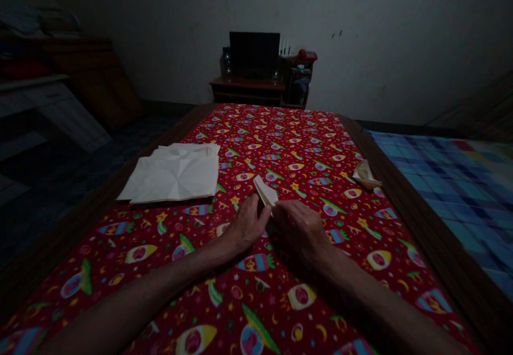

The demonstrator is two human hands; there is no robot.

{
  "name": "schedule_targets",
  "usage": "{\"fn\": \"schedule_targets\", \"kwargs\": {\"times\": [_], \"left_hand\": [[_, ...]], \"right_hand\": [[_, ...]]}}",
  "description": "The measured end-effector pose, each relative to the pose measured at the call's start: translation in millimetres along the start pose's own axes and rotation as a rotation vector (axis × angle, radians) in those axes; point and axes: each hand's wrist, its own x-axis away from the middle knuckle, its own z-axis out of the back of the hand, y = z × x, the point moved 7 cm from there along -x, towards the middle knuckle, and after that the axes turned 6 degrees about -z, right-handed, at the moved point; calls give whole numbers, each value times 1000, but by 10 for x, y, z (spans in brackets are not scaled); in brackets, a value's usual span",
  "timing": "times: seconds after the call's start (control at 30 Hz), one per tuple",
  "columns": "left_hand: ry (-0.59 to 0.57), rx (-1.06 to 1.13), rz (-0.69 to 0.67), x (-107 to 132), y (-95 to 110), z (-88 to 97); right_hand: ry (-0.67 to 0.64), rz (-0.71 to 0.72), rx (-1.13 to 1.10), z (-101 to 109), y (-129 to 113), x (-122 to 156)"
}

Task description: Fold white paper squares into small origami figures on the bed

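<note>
Between my two hands is a small piece of folded paper (267, 190), pale and pointed, held just above the red patterned cloth (256, 269). My left hand (249, 224) grips its near left side, with the thumb against the paper and the fingers curled. My right hand (302, 226) pinches the near right edge, its fingertips close to the left thumb. The lower end of the paper is hidden by the fingers. To the left lies a stack of white paper sheets (176, 176), the top one creased in lines that meet at its middle.
Another folded paper piece (365, 174) sits near the cloth's right edge. Dark wooden edges (433, 248) border the cloth. Beyond its far end stand a monitor (255, 53) and a desk (248, 89). A blue checked sheet (444, 184) lies at right, a wooden cabinet (86, 77) at left.
</note>
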Motion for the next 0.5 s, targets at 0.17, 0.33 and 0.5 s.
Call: {"fn": "schedule_targets", "kwargs": {"times": [0.17, 0.33, 0.5], "left_hand": [[-1, -39, -40, -10, 10, -64], [31, 58, -39, -66, -41, 34], [43, 74, -125, -78, 3, 124]], "right_hand": [[-10, 3, 298, -34, -22, -32], [65, -109, 304, 71, 134, -56], [25, -186, 232, 74, 233, -47]]}}
